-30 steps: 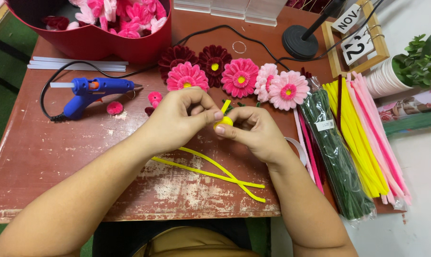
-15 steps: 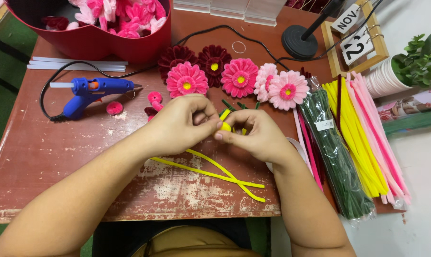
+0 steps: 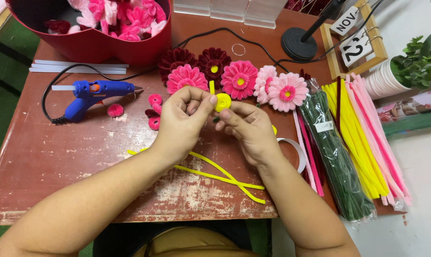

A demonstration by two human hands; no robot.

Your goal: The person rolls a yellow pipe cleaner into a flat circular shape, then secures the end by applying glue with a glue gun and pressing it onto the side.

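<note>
My left hand (image 3: 182,121) and my right hand (image 3: 249,128) meet above the middle of the worn red-brown table (image 3: 58,157). Together they pinch a small yellow pipe-cleaner coil (image 3: 222,101), a flat round spiral with a short loose end sticking up. Thumb and forefinger of each hand press on the coil. Two long yellow pipe cleaners (image 3: 225,177) lie on the table under my wrists. A row of finished pink and dark red pipe-cleaner flowers (image 3: 237,78) lies just beyond my fingers.
A blue glue gun (image 3: 94,93) with a black cord lies at the left, glue sticks (image 3: 77,66) behind it. A red tub (image 3: 96,45) of flowers stands at the back left. Bundled green, yellow and pink pipe cleaners (image 3: 349,138) lie at the right, beside a block calendar (image 3: 353,40) and a potted plant (image 3: 418,62).
The yellow piece has been wound further into a flat round coil, now facing up. Both hands have shifted slightly toward the flowers and stayed together.
</note>
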